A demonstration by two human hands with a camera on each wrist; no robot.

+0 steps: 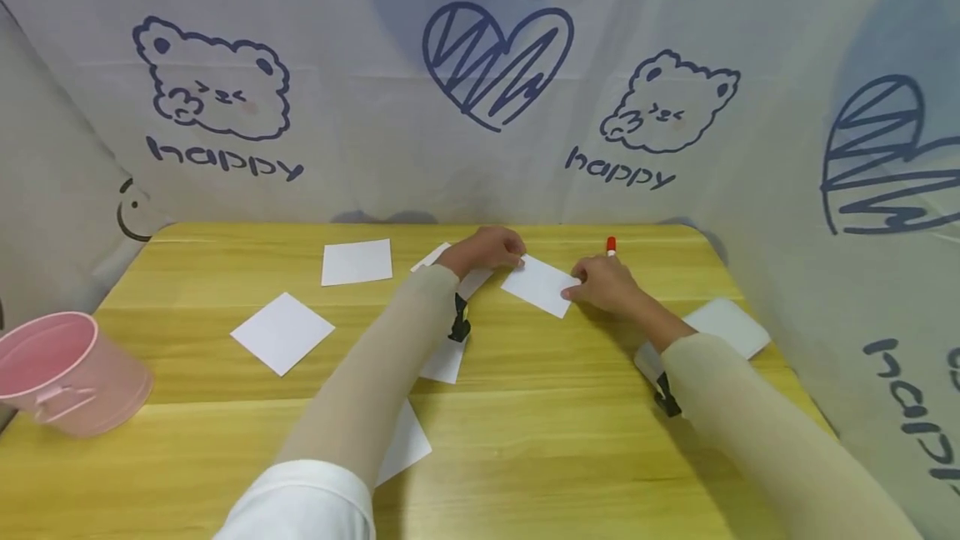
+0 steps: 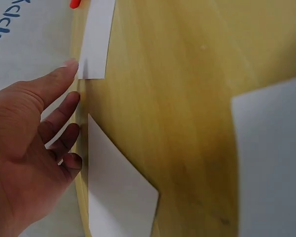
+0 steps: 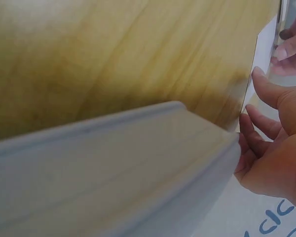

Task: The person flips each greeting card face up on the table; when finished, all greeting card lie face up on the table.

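Printed fabric with bears, hearts and the word "happy" hangs round three sides of the wooden surface I work at. At its left edge sits a pink bucket, well apart from my hands. On the right, near my right forearm, lies a white tray with a raised rim; the right wrist view is mostly filled by that rim. Several white paper squares lie scattered: one at the far left, one turned like a diamond, and others half hidden under my left arm.

Between my hands lies the paper sheet I am handling, flat on the wood near the far edge. My left hand rests on its far left corner, fingers bent down onto it, I judge to pin it so it does not slide. The left wrist view shows those fingers fairly straight and spread beside the sheet's edge, not curled round anything. My right hand touches the sheet's near right corner with its fingertips; whether it pinches the corner or only presses it I cannot tell. Just behind that hand a red-capped marker pokes up, parked within reach.
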